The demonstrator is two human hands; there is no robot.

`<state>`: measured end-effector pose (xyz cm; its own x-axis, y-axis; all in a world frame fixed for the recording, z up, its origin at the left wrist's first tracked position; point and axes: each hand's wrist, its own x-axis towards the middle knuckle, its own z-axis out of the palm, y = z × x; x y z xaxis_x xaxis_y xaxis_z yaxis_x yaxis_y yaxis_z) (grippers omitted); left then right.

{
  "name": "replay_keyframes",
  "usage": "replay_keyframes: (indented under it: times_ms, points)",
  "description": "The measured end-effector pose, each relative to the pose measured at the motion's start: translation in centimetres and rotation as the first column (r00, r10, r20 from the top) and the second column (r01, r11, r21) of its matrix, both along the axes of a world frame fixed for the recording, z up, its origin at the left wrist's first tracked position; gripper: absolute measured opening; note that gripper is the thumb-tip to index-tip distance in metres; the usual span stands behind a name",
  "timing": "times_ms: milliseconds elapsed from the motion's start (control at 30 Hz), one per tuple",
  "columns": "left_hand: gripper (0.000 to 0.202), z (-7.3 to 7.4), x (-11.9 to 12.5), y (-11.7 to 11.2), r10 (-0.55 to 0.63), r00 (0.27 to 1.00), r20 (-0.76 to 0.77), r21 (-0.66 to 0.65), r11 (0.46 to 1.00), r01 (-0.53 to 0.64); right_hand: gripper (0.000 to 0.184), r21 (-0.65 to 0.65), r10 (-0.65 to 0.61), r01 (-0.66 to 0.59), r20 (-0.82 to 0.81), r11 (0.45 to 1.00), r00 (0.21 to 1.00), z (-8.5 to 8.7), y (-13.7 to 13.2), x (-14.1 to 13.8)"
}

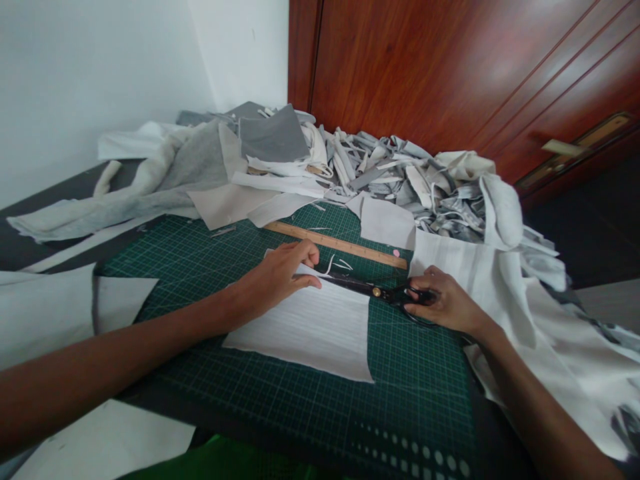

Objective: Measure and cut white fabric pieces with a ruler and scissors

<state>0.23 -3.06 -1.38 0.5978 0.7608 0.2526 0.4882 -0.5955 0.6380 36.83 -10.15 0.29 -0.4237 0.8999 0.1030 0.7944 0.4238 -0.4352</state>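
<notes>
A white rectangle of fabric (310,330) lies on the green cutting mat (310,400). My left hand (283,270) rests on its far edge, fingers curled and pressed down on the cloth. My right hand (443,300) grips the handles of black scissors (373,290), whose blades point left along the fabric's far edge toward my left hand. A thin white strip curls beside the blades.
A wooden ruler (335,243) lies diagonally behind the hands. A pile of grey and white fabric scraps (400,177) fills the back of the table. More white cloth (540,333) hangs at the right, white pieces (50,307) lie left. A wooden door (475,73) stands behind.
</notes>
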Motion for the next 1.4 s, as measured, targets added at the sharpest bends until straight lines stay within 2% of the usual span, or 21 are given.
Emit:
replay_keyframes:
  times_ms: [233,533,800,1000,1100,1267,1333,1400]
  points:
    - [0.025,-0.4,0.3,-0.1,-0.014,1.0,0.003,0.0,1.0,0.014,0.04,0.011,0.017,-0.017,-0.011,1.0,1.0,-0.2,0.1,-0.3]
    - [0.027,0.0,0.4,-0.2,-0.002,1.0,0.014,-0.029,1.0,0.003,0.042,0.009,0.026,-0.026,0.005,1.0,1.0,-0.2,0.1,-0.7]
    - [0.028,-0.8,0.1,0.0,-0.001,0.999,0.049,-0.007,1.0,0.001,0.042,0.016,0.048,-0.048,0.001,0.999,0.999,-0.2,0.2,-1.0]
    - [0.03,-0.3,0.3,-0.2,0.017,0.999,0.032,-0.016,1.0,-0.016,0.049,0.051,0.035,-0.036,0.012,0.998,0.999,-0.3,0.1,-0.7]
    - [0.03,-0.3,0.3,-0.1,0.028,0.999,0.034,-0.027,0.999,-0.028,0.049,0.088,-0.008,0.008,-0.003,0.996,1.0,-0.5,0.1,-0.3]
    - [0.029,-1.0,-0.4,0.8,-0.045,0.999,-0.019,-0.086,0.995,0.043,0.048,0.137,-0.184,0.203,-0.143,0.969,0.972,-1.5,-0.1,0.7]
    - [0.025,-1.2,-0.7,1.1,-0.092,0.993,-0.068,-0.078,0.993,0.086,0.053,0.105,-0.234,0.266,-0.243,0.958,0.941,-2.1,-0.2,1.0]
    - [0.016,-1.3,-0.9,1.3,-0.15,0.982,-0.115,-0.031,0.989,0.148,0.058,0.019,-0.268,0.296,-0.372,0.955,0.889,-2.6,-0.2,1.1]
